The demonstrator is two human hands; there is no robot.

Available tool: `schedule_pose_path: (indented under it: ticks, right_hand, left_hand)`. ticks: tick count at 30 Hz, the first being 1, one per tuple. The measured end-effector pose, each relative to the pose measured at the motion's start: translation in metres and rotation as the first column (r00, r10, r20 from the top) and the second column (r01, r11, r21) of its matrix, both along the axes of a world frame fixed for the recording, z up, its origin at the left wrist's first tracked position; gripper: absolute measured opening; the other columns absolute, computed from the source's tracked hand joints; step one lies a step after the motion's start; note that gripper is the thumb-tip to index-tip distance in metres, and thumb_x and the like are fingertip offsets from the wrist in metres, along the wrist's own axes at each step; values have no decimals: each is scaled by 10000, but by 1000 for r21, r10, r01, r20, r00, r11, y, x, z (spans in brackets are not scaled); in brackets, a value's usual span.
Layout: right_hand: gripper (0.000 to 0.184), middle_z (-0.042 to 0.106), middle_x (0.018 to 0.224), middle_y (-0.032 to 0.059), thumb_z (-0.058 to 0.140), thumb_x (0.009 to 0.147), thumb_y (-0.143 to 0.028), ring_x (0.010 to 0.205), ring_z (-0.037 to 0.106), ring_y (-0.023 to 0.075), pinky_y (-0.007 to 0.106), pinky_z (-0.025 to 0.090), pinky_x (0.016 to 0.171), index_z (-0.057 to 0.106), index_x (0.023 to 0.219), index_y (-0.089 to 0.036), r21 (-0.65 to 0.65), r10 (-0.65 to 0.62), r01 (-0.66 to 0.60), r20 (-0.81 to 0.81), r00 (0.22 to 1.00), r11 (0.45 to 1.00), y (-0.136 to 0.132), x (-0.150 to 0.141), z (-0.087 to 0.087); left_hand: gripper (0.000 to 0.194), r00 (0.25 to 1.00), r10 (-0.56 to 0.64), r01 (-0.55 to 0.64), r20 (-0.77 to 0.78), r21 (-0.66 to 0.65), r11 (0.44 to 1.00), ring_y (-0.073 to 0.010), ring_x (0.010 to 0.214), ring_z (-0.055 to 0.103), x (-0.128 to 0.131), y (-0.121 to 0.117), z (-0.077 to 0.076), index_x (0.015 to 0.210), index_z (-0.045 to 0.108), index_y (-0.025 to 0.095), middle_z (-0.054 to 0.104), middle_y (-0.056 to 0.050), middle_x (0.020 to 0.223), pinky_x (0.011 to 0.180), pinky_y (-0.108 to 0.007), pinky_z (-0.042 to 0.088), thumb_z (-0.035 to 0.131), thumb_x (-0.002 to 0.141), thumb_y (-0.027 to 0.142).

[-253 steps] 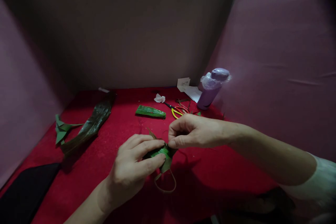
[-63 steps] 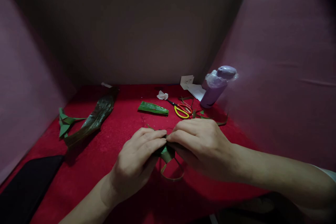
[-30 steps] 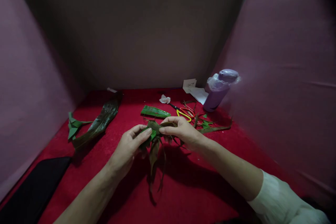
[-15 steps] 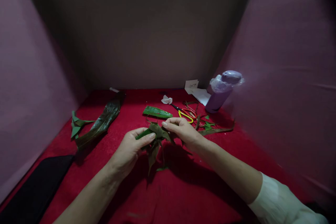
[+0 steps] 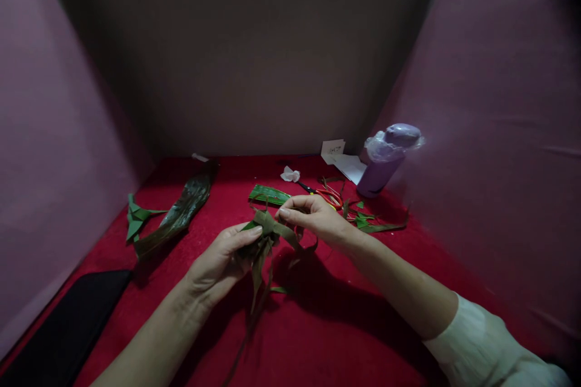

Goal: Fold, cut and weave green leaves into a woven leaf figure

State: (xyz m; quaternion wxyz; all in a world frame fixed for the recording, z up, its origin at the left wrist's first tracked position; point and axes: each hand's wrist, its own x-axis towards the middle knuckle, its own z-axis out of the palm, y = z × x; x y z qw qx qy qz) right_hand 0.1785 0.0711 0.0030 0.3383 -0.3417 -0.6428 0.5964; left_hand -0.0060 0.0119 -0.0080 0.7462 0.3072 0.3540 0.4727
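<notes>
The left hand pinches a folded leaf bundle, seemingly unfinished, strips dangling; the right hand curls beside it, grip unclear.

Left hand curled in a grip, bent-fingered right hand just beside it.

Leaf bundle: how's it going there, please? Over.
Left hand gripping leaf bundle. Right hand close at its side, hold unclear. Scissors lying beyond, partly hidden by right hand.
</notes>
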Motion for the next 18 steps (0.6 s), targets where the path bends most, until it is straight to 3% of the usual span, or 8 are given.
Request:
schedule_pose_path:
  ticks: [3,7,12,18]
  right_hand:
    - [279,631,737,7,701,715,-332,612,564,93,209,439,540,652,925,-155,65,60,-57,-45,997,996,4,4,-3]
    - [199,639,803,24,689,729,-258,721,581,111,251,460,681,654,887,-140,88,181,-174,-79,980,981,3,7,-5]
    - [107,546,640,-27,648,755,-203,584,483,66,209,397,579,590,713,-123,145,156,-156,15,988,977,-1,7,-5]
    - [79,514,629,-33,598,791,-183,566,448,65,202,372,541,579,747,-121,265,134,-161,117,984,951,-2,10,1]
  left_hand:
    - [157,999,11,-10,40,-21,1000,-140,734,657,-1,1,0,890,717,115,733,-78,859,697,-217,523,657,747,140]
    - [143,999,32,-32,-11,-6,999,-115,683,632,-1,0,0,870,715,97,722,-65,806,621,-179,503,655,748,142]
    - [171,993,23,-15,-116,66,998,-88,672,585,-1,0,-1,904,700,83,695,-65,805,612,-155,467,633,781,182]
    - [201,984,50,-32,-170,105,994,-106,651,568,-4,-1,-3,911,699,105,677,-61,792,591,-199,467,669,750,222]
